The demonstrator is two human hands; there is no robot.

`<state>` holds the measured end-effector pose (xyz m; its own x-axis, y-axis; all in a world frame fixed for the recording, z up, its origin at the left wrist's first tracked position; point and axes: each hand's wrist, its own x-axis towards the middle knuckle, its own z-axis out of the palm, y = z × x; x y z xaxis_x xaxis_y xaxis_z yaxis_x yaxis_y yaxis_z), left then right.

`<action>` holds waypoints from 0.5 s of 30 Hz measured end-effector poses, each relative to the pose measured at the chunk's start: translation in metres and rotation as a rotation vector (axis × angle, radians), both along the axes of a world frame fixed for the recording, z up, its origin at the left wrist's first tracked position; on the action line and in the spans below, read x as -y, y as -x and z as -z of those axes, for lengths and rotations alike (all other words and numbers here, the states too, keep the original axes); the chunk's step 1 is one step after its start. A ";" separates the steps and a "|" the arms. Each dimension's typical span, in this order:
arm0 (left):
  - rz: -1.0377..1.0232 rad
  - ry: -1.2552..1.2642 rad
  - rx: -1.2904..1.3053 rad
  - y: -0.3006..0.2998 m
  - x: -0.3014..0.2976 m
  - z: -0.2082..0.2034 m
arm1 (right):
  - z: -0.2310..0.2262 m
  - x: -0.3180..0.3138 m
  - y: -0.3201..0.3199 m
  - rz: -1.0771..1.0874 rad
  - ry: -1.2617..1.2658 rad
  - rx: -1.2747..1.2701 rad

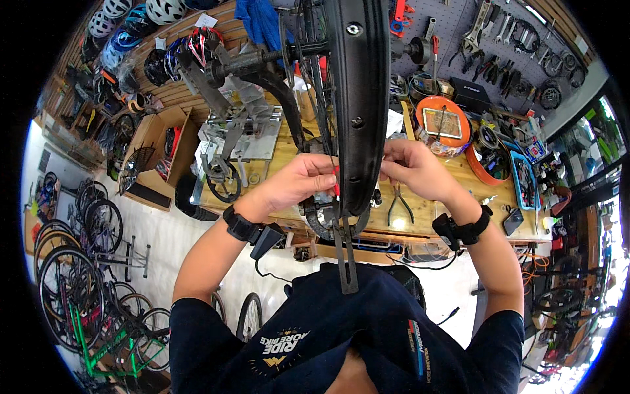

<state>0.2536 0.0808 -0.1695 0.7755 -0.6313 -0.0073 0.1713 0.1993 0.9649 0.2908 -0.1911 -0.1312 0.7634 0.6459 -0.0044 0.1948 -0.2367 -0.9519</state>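
While your left hand (308, 180) pinches a small red piece (336, 189) against the black fender (359, 98) at centre frame, your right hand (410, 167) grips its opposite edge, steadying it

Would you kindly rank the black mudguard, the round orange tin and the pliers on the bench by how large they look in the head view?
1. Black mudguard, though it hangs much nearer the camera, which inflates it.
2. Round orange tin.
3. Pliers, clearly smallest.
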 end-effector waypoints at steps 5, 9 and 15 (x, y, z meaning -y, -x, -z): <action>-0.340 -0.586 0.227 0.014 0.027 -0.029 | -0.004 0.020 0.012 0.104 0.041 -0.010; -0.521 -0.543 0.518 0.025 0.043 -0.050 | -0.001 0.022 0.017 0.120 0.077 -0.001; -0.432 -0.310 0.439 0.023 0.043 -0.040 | 0.000 0.030 0.026 0.106 0.140 0.087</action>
<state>0.2306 0.0374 -0.1299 0.9296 -0.2848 0.2342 -0.2807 -0.1349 0.9503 0.2646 -0.2210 -0.1315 0.8287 0.5594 -0.0195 0.2421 -0.3896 -0.8886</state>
